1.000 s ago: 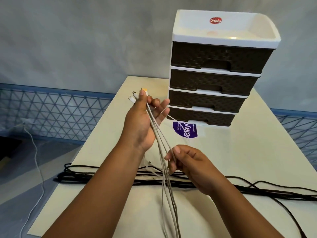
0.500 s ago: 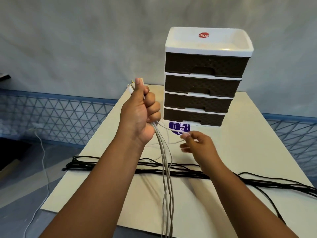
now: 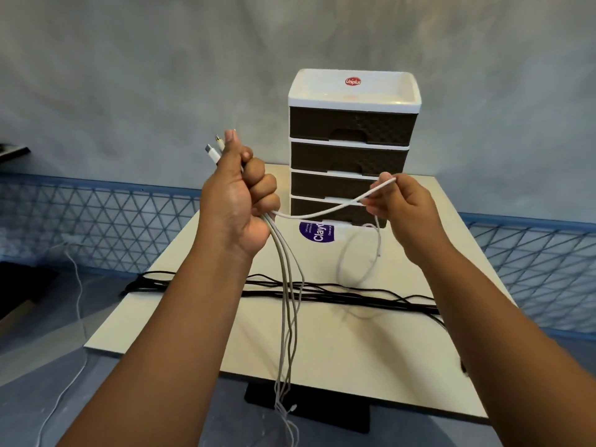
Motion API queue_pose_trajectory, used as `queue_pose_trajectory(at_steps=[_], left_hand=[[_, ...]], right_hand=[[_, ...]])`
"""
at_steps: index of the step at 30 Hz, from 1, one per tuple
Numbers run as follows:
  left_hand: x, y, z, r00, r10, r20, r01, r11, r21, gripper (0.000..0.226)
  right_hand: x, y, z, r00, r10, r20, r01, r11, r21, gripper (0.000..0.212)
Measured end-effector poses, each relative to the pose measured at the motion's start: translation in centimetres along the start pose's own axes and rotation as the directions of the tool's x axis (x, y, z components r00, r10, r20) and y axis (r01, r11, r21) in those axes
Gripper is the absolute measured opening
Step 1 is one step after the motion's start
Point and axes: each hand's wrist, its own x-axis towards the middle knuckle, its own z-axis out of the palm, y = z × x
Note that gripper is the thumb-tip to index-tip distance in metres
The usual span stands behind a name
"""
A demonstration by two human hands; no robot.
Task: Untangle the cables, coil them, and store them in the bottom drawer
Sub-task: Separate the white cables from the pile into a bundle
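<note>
A pale matte tabletop [image 3: 322, 333] stands before a mottled grey wall with blue lattice panels below. Above it, the left hand [image 3: 237, 201] is fisted tight around a bunch of thin, smooth white cables [image 3: 285, 285], plug ends sticking up past the thumb, the tails hanging limp off the near edge. The right hand [image 3: 404, 204] pinches one white strand [image 3: 325, 211] out sideways; its free end loops slackly down. Pulling harder could cinch a snag among the hanging strands, or drag the others from the fist. A bundle of black cables [image 3: 354, 296] lies across the tabletop. Behind, the woven-textured brown drawer unit [image 3: 351, 150] sits with its bottom drawer [image 3: 322, 209] shut.
</note>
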Motion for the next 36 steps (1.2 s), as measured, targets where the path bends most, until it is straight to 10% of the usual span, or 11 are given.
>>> queue_pose_trajectory(at_steps=[14,29,36], left_hand=[[-6.1,-2.1,3.2,0.985,-0.118,0.126,0.093,0.977,0.194,0.028],[-11.5,-4.6,4.5,0.937,-0.203,0.286,-0.002,0.813,0.582,0.028],[-11.6,-3.5,4.0,0.968,-0.130,0.212,-0.008,0.836,0.549,0.016]], right_hand=[[-7.4,-9.1,-4.2,0.891,-0.358,0.280,0.378,0.925,-0.022,0.036],[-14.0,-3.7,-4.3,0.771,0.061,0.634,-0.343,0.879,0.332,0.037],[-16.2,1.8,-4.7,0.888,0.208,0.409,-0.117,0.964,-0.237,0.022]])
